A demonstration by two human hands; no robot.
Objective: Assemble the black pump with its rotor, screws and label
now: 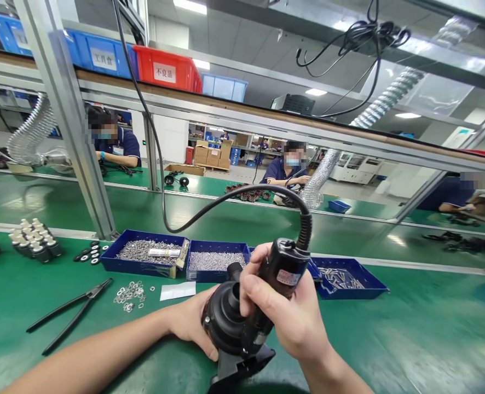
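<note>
My right hand (286, 309) grips a black electric screwdriver (282, 268) with a thick black cable (209, 210) rising from its top toward the overhead rail. Its tip points down into a round black pump housing (224, 320). My left hand (191, 323) cups that housing from the left and behind. The housing sits on a black fixture (242, 366) on the green bench mat (390, 339), near the front edge.
Blue trays of small screws (144, 253), (215, 260), (349, 279) stand behind my hands. Black pliers (68, 312), loose washers (131, 294) and a white slip (177, 290) lie to the left. Small black-and-white parts (35, 241) stand at far left. Other people work at benches beyond.
</note>
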